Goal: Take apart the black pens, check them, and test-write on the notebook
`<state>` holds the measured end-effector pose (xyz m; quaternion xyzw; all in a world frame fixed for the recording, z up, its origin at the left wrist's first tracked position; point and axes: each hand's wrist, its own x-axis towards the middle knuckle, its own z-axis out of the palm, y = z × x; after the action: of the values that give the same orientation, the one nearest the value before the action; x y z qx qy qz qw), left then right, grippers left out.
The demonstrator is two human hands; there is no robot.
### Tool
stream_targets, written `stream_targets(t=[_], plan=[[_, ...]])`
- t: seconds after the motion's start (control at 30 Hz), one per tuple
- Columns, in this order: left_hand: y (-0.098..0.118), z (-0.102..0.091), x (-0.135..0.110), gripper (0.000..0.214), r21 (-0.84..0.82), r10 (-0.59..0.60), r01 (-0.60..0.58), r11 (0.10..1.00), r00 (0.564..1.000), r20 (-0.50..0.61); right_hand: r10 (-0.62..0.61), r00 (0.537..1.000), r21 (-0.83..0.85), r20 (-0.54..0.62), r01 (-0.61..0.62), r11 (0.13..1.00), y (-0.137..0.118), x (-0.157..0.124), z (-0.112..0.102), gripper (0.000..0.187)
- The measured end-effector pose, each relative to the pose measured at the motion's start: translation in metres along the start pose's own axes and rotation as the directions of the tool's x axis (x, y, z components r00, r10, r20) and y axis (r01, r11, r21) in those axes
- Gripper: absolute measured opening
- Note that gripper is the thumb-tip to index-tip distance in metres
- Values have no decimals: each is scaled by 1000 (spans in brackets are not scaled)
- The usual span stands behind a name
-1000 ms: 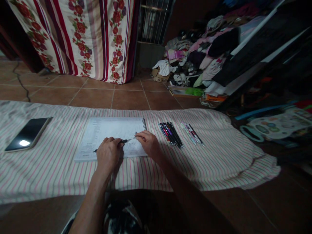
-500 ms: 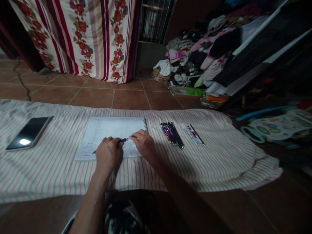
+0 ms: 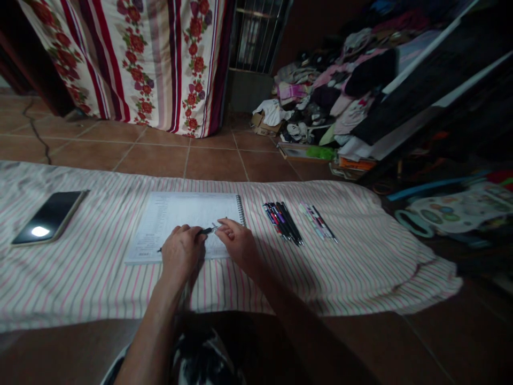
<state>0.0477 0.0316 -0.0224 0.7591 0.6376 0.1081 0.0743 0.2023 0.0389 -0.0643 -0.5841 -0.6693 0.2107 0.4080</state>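
My left hand (image 3: 181, 253) is closed around a dark pen (image 3: 205, 231) that lies across the lower edge of a spiral notebook (image 3: 182, 219). Its thin far end sticks out to the left of my fist. My right hand (image 3: 235, 242) pinches the pen's near end, fingers pressed together on the tip part. Both hands meet over the notebook's open white page. The notebook lies on a pink-striped cloth (image 3: 100, 278) spread on the tiled floor.
A row of several pens (image 3: 282, 222) and a second small group of pens (image 3: 318, 220) lie right of the notebook. A phone (image 3: 48, 218) rests on the cloth at left. A floral curtain (image 3: 132, 59) hangs behind; a clothes pile (image 3: 332, 91) and toys (image 3: 452, 211) sit at right.
My right hand has slid slightly left and closer to my left hand along the pen. The view has shifted a little; the pen stays held over the notebook.
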Motion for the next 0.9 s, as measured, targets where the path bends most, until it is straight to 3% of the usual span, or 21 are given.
stream_targets(t=[0.17, 0.37, 0.53, 0.9], plan=[[10, -3, -2, 25, -48, 20, -18, 999, 999, 37, 210, 976, 242, 57, -218, 946, -8, -1, 1, 19], [15, -2, -2, 24, -108, 92, -83, 991, 992, 81, 380, 908, 407, 175, -418, 812, -7, 1, -2, 20], [16, 0, -3, 23, -93, 64, -55, 994, 993, 96, 371, 906, 478, 201, -422, 770, -4, 1, -1, 18], [11, 2, -1, 24, -196, 63, -41, 980, 992, 108, 305, 941, 507, 149, -337, 793, 1, 1, 4, 14]])
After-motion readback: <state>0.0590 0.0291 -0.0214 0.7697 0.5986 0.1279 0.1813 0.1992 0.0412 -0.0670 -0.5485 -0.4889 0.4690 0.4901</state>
